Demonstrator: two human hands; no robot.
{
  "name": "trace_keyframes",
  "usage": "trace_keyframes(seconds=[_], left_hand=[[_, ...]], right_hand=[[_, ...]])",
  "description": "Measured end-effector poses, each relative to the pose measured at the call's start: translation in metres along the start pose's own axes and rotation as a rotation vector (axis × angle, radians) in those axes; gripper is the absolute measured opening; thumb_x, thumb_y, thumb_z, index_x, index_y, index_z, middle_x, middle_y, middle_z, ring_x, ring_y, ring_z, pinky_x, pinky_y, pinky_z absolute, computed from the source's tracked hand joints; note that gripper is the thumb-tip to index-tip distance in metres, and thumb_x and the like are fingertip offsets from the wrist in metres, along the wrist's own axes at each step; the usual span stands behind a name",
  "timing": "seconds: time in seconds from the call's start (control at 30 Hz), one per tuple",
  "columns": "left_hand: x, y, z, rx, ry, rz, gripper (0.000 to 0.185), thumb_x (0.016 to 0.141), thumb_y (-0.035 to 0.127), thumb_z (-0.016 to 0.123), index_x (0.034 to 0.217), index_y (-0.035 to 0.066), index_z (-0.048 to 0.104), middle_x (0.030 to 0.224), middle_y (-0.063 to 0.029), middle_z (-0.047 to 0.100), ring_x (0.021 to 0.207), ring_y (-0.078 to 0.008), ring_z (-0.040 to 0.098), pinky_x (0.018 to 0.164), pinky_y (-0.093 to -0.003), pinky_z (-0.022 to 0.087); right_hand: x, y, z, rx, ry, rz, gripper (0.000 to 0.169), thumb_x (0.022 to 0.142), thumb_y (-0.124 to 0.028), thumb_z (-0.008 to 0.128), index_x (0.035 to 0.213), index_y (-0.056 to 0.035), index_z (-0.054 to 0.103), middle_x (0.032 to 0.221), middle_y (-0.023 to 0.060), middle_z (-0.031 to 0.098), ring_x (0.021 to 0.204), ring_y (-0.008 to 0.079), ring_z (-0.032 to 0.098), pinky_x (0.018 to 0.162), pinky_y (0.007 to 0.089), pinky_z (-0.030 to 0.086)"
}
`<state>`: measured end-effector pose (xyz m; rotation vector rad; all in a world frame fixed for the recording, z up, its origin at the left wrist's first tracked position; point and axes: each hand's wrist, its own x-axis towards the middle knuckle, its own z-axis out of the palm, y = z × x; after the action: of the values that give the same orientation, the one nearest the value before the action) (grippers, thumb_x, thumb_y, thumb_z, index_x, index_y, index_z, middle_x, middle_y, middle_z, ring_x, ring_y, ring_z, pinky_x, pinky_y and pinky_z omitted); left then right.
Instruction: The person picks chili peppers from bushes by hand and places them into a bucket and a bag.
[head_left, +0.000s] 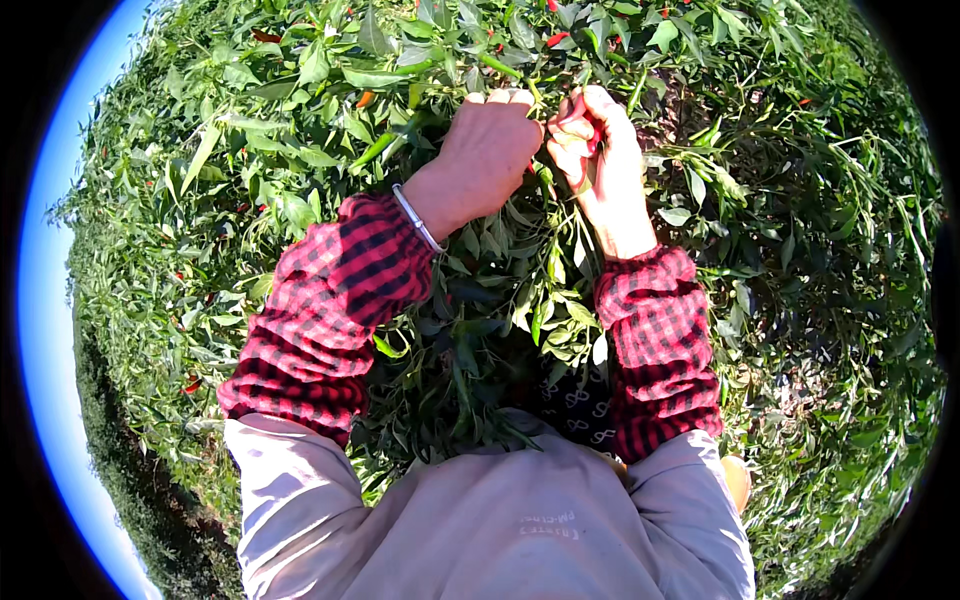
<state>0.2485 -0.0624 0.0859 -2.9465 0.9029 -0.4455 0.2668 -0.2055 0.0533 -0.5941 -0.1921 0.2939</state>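
Observation:
My left hand (489, 150) is among the chilli plants, back up and fingers curled. Whether anything lies inside its grip is hidden; a green stem (531, 88) emerges by its knuckles. Close beside it, my right hand (604, 154) has its fingers folded over a red chilli pepper (595, 139), only partly visible. A long green chilli pepper (499, 65) hangs just above the left hand. Further left are another green chilli pepper (373, 150) and an orange one (365, 98). A leafy branch (559, 277) droops below the two hands.
Dense chilli plants (247, 180) surround me on every side. Red chilli peppers (556, 39) show among the leaves farther out. Shaded stems and foliage (795, 247) spread to the right. A rounded orange-tan thing (737, 480) sits by my right elbow.

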Motion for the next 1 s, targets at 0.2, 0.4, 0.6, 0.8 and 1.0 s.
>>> trace_keyframes(seconds=[0.2, 0.4, 0.6, 0.8, 1.0], left_hand=[[-0.013, -0.011, 0.015, -0.376, 0.129, -0.13, 0.016, 0.078, 0.016, 0.063, 0.082, 0.001, 0.058, 0.078, -0.013, 0.055, 0.077, -0.0288, 0.055, 0.07, -0.0379, 0.043], [-0.023, -0.013, 0.023, -1.373, 0.253, -0.576, 0.02, 0.092, 0.02, 0.051, 0.087, 0.003, 0.061, 0.082, 0.0012, 0.059, 0.077, -0.0072, 0.049, 0.071, -0.0229, 0.038], [0.002, 0.017, -0.012, -1.258, 0.451, -0.533, 0.016, 0.088, 0.021, 0.056, 0.087, 0.006, 0.061, 0.069, 0.0018, 0.058, 0.062, -0.0049, 0.052, 0.056, -0.0203, 0.039], [0.009, 0.032, -0.008, -1.125, 0.503, -0.631, 0.012, 0.083, 0.01, 0.057, 0.085, -0.001, 0.062, 0.058, 0.0017, 0.053, 0.047, -0.005, 0.047, 0.044, -0.0214, 0.035], [-0.002, 0.031, 0.009, -0.576, 0.679, -0.322, 0.014, 0.085, 0.006, 0.052, 0.09, -0.002, 0.062, 0.076, -0.0119, 0.059, 0.066, -0.0182, 0.055, 0.06, -0.0288, 0.042]], right_hand=[[0.001, -0.002, -0.005, 0.135, -0.001, 0.041, 0.019, 0.09, -0.022, 0.046, 0.079, -0.0075, 0.05, 0.064, 0.0013, 0.049, 0.051, 0.0104, 0.048, 0.047, 0.0236, 0.043], [-0.002, 0.0, -0.003, 0.24, -0.032, 0.101, 0.02, 0.092, -0.022, 0.047, 0.082, -0.0051, 0.048, 0.063, -0.0031, 0.034, 0.05, 0.0061, 0.03, 0.042, 0.0211, 0.03], [-0.002, 0.004, 0.005, -0.07, -0.012, 0.03, 0.015, 0.093, -0.02, 0.047, 0.084, -0.0075, 0.05, 0.062, -0.0035, 0.042, 0.047, 0.0041, 0.035, 0.039, 0.0181, 0.028], [-0.002, 0.011, 0.008, -0.236, 0.04, -0.057, 0.017, 0.093, -0.019, 0.051, 0.084, -0.0047, 0.053, 0.062, -0.0021, 0.046, 0.043, 0.0039, 0.037, 0.038, 0.0187, 0.029], [-0.002, 0.016, 0.006, -0.42, 0.128, -0.143, 0.015, 0.09, -0.017, 0.055, 0.081, -0.0052, 0.054, 0.063, -0.0031, 0.048, 0.045, 0.003, 0.04, 0.039, 0.0185, 0.031]])
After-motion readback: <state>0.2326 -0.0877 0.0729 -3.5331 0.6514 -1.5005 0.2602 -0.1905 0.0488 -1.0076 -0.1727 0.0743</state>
